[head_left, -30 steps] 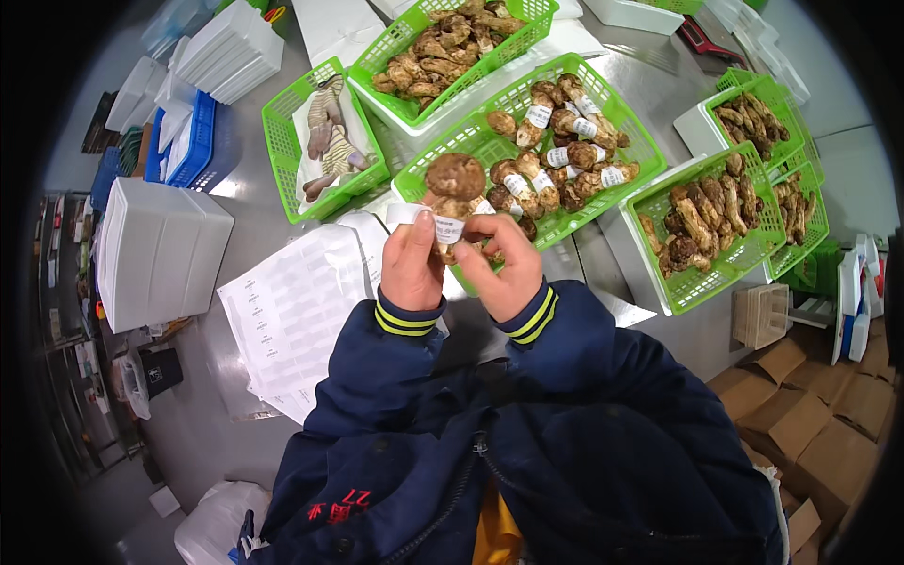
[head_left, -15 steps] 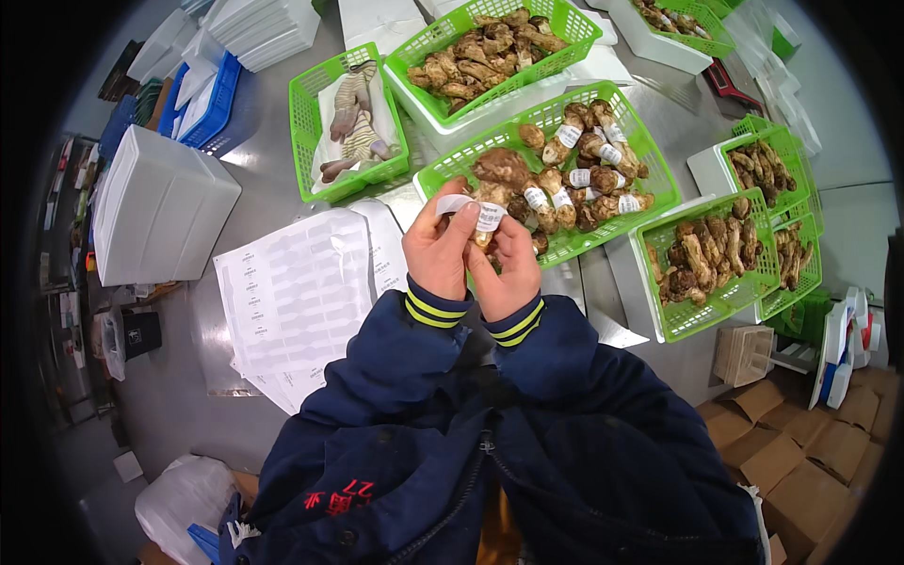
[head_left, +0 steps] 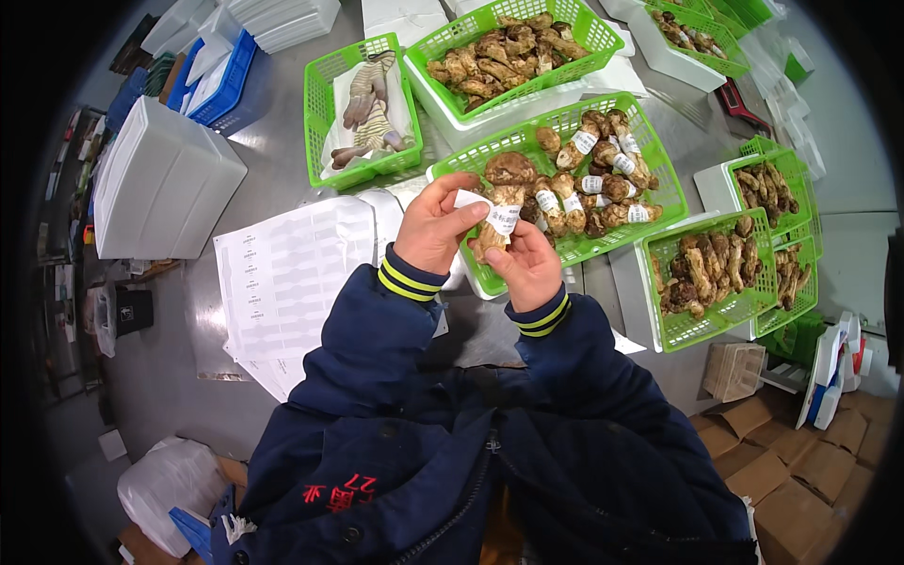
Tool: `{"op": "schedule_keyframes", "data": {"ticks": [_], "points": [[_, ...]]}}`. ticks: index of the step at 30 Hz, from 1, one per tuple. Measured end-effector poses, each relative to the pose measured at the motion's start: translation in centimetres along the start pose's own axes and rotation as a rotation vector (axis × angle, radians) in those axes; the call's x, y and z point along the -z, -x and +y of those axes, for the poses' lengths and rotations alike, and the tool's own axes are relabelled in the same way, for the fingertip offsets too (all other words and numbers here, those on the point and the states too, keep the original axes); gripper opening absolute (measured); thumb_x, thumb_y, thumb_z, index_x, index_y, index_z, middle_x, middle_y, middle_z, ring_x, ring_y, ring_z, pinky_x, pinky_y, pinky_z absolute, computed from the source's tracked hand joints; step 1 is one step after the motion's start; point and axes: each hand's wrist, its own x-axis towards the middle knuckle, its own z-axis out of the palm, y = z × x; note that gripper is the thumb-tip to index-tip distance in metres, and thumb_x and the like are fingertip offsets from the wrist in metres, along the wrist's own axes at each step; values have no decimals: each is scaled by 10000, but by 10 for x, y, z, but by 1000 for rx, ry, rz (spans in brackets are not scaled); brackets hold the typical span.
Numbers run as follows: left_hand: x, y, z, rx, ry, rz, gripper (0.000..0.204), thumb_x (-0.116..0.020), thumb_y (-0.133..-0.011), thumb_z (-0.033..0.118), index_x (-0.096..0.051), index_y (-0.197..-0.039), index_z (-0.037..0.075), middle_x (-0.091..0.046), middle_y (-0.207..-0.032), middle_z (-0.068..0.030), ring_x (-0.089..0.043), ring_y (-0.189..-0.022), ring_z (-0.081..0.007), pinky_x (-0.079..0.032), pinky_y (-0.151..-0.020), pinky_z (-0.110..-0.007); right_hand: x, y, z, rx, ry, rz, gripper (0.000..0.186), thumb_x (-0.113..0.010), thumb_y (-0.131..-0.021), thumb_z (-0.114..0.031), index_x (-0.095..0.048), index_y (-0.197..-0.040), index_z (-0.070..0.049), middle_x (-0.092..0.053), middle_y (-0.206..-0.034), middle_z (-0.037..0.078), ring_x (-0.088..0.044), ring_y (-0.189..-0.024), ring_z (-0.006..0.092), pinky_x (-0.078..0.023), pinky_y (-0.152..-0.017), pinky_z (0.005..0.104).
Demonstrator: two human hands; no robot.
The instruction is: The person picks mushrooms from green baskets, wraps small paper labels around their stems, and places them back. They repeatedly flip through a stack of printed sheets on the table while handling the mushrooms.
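A large mushroom [head_left: 511, 169] with a brown cap and pale stem stands upright between my hands. Around its stem lies a white printed label [head_left: 504, 218]. The label's loose end is pinched between the thumb and fingers of my left hand [head_left: 433, 229], which is closed. My right hand [head_left: 533, 270] is closed on the lower stem. Just beyond is a green plastic basket [head_left: 667, 177] of mushrooms, several with white label bands [head_left: 584, 142] round their stems. Sheets of white labels [head_left: 299, 268] lie to the left of my hands.
A green basket holding striped gloves [head_left: 375, 122] stands at the far left of the mushrooms. More mushroom baskets [head_left: 730, 325] sit on white foam boxes at the back and right. White foam boxes [head_left: 169, 184] and a blue crate [head_left: 235, 94] are at the left.
The mushroom has been tipped upright, so its cap and labelled stem now show. My right hand has moved lower on the stem, and my left hand has shifted slightly left with the label end.
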Motion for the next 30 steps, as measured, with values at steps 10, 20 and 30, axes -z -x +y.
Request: {"op": "schedule_keyframes", "data": {"ticks": [10,20,30], "points": [[-10,5,4,-176,-203,50,397,-614,-757,-63,-420,-1099,-7,-585,-856,-80,-580,-779,-122,-482,-701,-232,1,-3,1,28,43,-4,397,-578,-813,24,-404,-1167,70,-550,-1053,128,-561,-944,183,-458,-840,302],[-10,5,7,-207,-290,56,516,-648,-737,-44,-397,-1185,6,-500,-975,-63,-523,-850,-97,-452,-742,-214,-2,-6,-7,-2,39,-62,408,-561,-837,3,-400,-1204,76,-545,-1059,102,-541,-946,153,-443,-840,282],[21,-16,19,150,-206,-313,516,-656,-747,25,-414,-1203,8,-543,-997,-57,-554,-895,-126,-469,-784,-251,11,-4,-6,-83,4,-234,445,-539,-853,-28,-373,-1244,101,-542,-1093,122,-536,-965,156,-431,-849,285]]}}
